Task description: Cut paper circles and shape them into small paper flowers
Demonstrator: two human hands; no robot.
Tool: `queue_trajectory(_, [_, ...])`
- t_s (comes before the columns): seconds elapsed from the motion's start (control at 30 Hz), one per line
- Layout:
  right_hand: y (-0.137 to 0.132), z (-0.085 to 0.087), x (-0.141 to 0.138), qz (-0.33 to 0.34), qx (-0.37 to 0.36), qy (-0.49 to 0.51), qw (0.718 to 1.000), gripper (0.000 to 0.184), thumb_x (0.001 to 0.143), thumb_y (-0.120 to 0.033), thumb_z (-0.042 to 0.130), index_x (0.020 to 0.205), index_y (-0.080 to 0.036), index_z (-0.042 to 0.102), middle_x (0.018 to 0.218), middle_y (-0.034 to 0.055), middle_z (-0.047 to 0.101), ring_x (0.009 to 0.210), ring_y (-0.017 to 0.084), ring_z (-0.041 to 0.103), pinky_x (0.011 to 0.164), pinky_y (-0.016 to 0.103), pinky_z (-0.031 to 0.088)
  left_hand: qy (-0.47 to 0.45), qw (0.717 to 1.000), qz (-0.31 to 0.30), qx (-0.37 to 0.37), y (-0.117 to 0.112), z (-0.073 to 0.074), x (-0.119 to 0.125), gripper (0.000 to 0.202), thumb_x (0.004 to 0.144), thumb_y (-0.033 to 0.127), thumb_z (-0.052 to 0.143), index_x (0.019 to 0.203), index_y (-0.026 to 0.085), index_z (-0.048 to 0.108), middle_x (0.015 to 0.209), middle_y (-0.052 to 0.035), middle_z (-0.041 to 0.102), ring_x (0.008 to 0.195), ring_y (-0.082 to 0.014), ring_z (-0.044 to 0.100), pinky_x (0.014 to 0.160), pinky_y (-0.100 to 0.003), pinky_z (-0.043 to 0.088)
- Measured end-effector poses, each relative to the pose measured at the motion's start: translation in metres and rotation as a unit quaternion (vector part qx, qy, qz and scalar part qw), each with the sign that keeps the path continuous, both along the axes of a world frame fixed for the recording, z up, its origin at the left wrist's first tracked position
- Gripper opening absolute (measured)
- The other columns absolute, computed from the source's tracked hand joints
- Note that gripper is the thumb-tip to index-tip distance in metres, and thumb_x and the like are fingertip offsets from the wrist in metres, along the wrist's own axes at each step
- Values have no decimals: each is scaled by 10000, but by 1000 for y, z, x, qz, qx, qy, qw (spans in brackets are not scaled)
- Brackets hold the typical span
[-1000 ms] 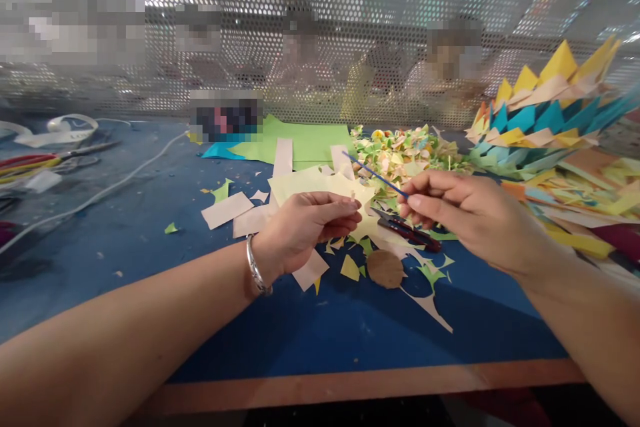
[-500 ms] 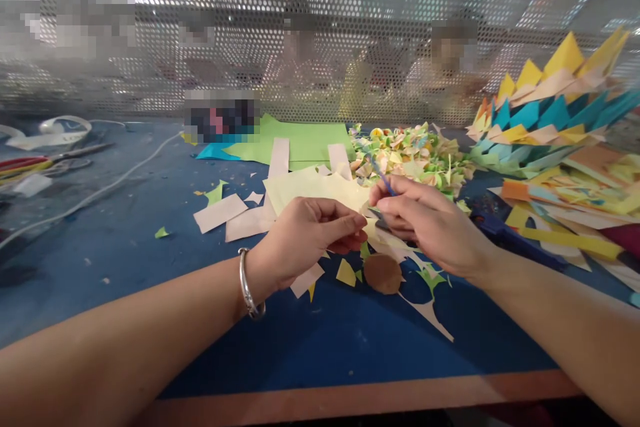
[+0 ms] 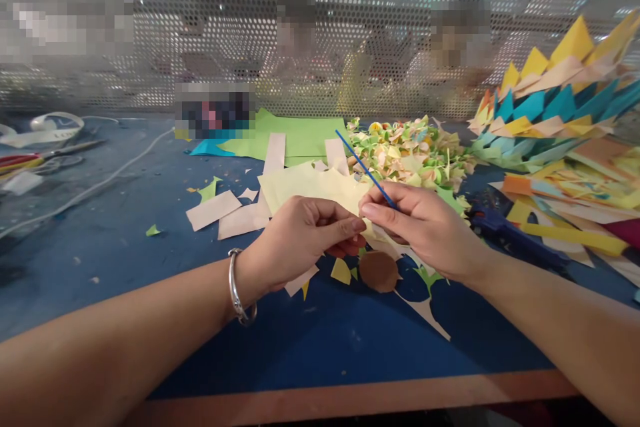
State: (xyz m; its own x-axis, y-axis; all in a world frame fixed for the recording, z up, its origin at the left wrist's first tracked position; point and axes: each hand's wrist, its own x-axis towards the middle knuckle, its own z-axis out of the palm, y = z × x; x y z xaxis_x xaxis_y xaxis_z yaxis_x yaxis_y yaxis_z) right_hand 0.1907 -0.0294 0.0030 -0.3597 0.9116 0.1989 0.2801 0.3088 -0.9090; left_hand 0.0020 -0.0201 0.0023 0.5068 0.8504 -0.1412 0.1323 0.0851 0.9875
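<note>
A thin blue stick (image 3: 363, 165) slants up and left out of my right hand (image 3: 415, 220), whose fingers are closed around it. My left hand (image 3: 313, 233), with a silver bangle at the wrist, is pinched with thumb against fingertips; whatever it holds, if anything, is hidden or too small to name. The fingertips of both hands almost meet above the table. Under and behind them lies a pale yellow paper sheet (image 3: 305, 180). A brown paper disc (image 3: 379, 271) rests just below the hands, with cut paper scraps (image 3: 341, 271) around it.
A heap of curled paper bits (image 3: 413, 153) lies behind my right hand. At right are a blue glue gun (image 3: 515, 237), paper strips and a layered spiky paper piece (image 3: 555, 107). Green sheets (image 3: 300, 133) lie at the back before a perforated metal screen (image 3: 320, 93). A white cable (image 3: 100, 187) crosses the left.
The blue stick has come into clearer view, its far end reaching further up and left from my right hand. The whole scene shifts slightly left; my left hand keeps its pinch.
</note>
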Motion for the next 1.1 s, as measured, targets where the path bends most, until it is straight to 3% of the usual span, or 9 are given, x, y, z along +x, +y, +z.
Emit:
queue_trajectory(0.4, [-1,-1,2,14,-44,51,998,197,918,-350,583,805,-188,587,542,-95,316,464,63,234,459,258,218,-17,1000,-2,-11,-2,2,1,164,854,247,654,720,165,702,726,-28,736,677,-112,687,653,-206,528])
queue_trajectory(0.6, [-2,-1,1,5,-22,42,999,235,922,-368,568,780,-183,599,548,-83,338,484,73,274,486,258,258,-24,999,2,-31,-3,4,1,199,869,236,638,698,149,689,705,-31,728,649,-101,673,633,-191,517])
queue_trajectory(0.83, [-2,-1,4,-8,37,-20,999,218,876,-401,632,802,-196,625,711,-13,576,637,115,478,574,259,365,-26,999,3,-35,-3,4,2,193,844,255,666,686,145,689,689,-33,717,627,-98,659,626,-191,510])
queue_trajectory(1.1, [-2,-1,5,-34,94,-82,992,259,936,-394,538,771,-196,564,698,-16,534,650,125,474,622,274,375,0,1000,-14,7,-4,5,2,165,830,259,667,703,162,706,695,-30,729,645,-112,672,640,-203,529])
